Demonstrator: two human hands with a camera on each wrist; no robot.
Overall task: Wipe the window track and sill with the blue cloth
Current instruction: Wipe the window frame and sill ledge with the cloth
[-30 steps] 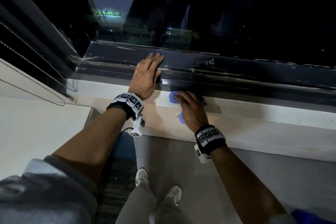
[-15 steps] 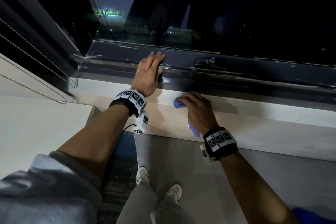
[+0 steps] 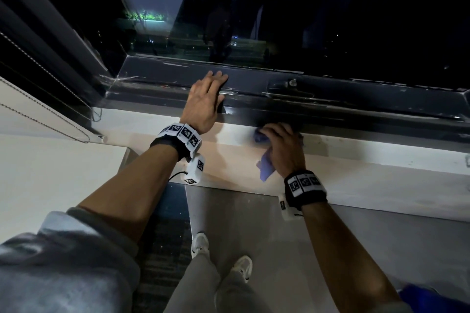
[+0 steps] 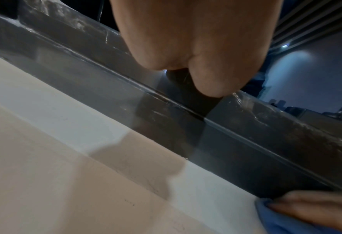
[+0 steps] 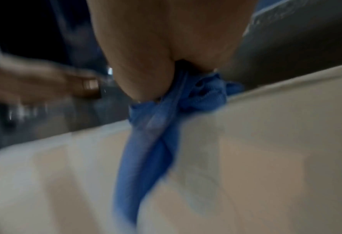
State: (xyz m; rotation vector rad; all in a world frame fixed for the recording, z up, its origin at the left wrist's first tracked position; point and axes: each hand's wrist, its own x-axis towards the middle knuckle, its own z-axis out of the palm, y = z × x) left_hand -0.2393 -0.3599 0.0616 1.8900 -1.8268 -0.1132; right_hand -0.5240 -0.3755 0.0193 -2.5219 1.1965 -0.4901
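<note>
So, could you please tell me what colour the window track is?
Dark grey metal window track, clearest in the head view.

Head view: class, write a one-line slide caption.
Right hand presses the blue cloth along the sill while the left hand rests flat on the window track.

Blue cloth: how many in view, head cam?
1 for certain: the blue cloth under the right hand on the white sill. A blue shape at bottom right could be another; unclear.
</note>
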